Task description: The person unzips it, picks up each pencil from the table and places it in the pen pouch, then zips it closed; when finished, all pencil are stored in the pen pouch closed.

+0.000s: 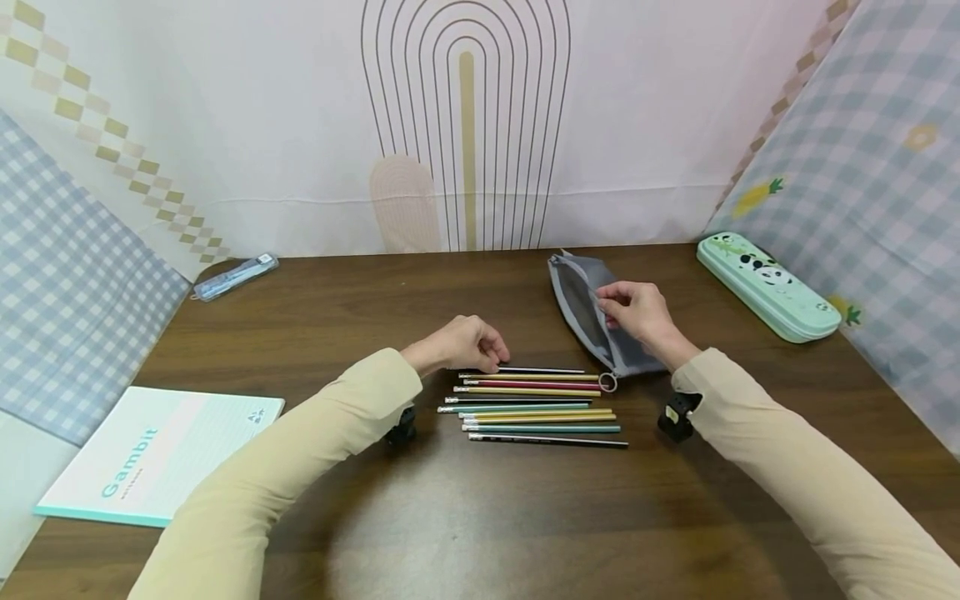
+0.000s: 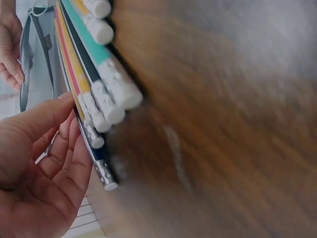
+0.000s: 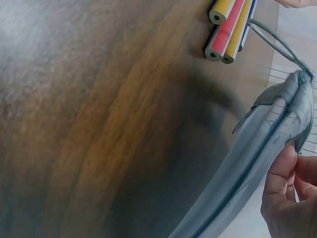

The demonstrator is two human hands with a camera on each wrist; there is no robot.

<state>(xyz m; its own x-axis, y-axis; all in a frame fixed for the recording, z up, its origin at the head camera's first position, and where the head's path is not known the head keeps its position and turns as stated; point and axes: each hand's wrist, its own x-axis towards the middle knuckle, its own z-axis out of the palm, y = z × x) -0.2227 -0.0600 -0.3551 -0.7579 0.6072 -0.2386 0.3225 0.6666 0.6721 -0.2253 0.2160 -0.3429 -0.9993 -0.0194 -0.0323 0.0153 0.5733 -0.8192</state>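
In the head view, a grey zip pouch [image 1: 636, 354] lies with its mouth open at the right of the table's middle. My right hand [image 1: 641, 312] pinches the pouch's edge between thumb and fingers; the right wrist view also shows this grip on the fabric [image 3: 257, 153]. At the far side of a row of pencils, my left hand [image 1: 467, 342] pinches a dark pencil [image 2: 100, 161] near its eraser end. Yellow, red, green and black pencils [image 1: 547, 429] lie roughly side by side, white erasers to the left. The pouch's ring [image 1: 607, 382] touches or overlaps the pencil tips.
A mint panda-print case [image 1: 772, 287] lies at the back right. At the back left is a slim clear-blue packet [image 1: 236, 277]. A white notebook [image 1: 161, 454] with a teal edge lies at the left. Patterned cloth [image 1: 300, 125] hangs behind the wooden table [image 1: 480, 525].
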